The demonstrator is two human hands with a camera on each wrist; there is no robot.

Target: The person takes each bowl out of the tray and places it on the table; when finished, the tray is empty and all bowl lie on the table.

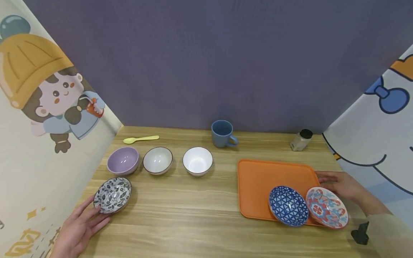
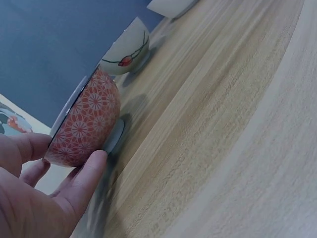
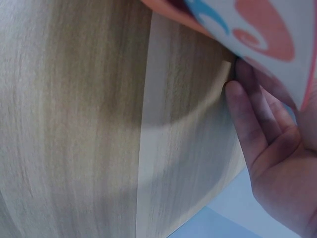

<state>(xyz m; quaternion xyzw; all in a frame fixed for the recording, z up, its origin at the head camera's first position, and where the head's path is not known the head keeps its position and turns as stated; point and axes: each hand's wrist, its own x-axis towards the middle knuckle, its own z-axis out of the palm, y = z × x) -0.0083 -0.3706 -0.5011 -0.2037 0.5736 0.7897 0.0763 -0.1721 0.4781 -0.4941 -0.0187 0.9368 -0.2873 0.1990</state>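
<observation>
A black-and-white floral bowl (image 1: pixel 113 195) stands at the front left of the table; my left hand (image 1: pixel 79 229) grips its left side. Its red patterned outside (image 2: pixel 89 121) faces the left wrist camera, with fingers at the rim and one digit of the hand (image 2: pixel 49 198) low against the wall. My right hand (image 1: pixel 343 186) is by the right edge of the orange tray (image 1: pixel 258 179), beyond a red-and-blue patterned bowl (image 1: pixel 327 208). In the right wrist view the fingers of that hand (image 3: pixel 277 144) are extended beside this bowl (image 3: pixel 262 29), gripping nothing visible.
A blue patterned bowl (image 1: pixel 288 206) overlaps the tray's front edge. Purple (image 1: pixel 123 161), brown-rimmed (image 1: pixel 157 161) and white (image 1: pixel 198 161) bowls stand in a row. Behind are a yellow spoon (image 1: pixel 141 139), blue mug (image 1: pixel 222 134) and black-lidded jar (image 1: pixel 301 140).
</observation>
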